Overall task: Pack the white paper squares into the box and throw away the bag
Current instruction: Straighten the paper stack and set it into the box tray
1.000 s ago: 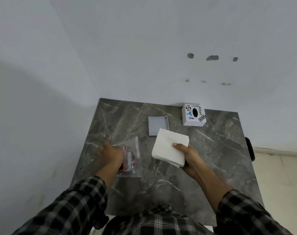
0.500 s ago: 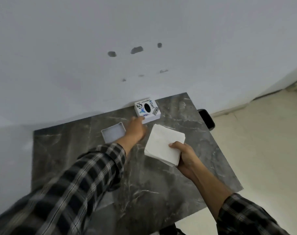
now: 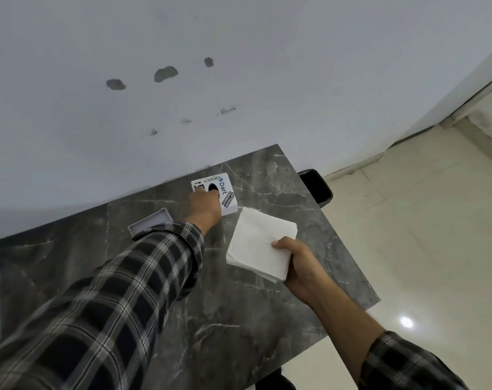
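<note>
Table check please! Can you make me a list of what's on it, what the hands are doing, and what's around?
Surface: dark marble-look table, set against the wall.
Job's things: stack of white paper squares held over the table; white stickered box near the wall; shallow white tray, partly hidden by the sleeve. Bag not seen.
Clutter: nothing seen.
Hands: left hand rests on the stickered box; right hand grips the paper stack.
Cables: nothing seen.
Surroundings: white wall with chipped spots; black bin beside the table's far corner; pale tiled floor.
</note>
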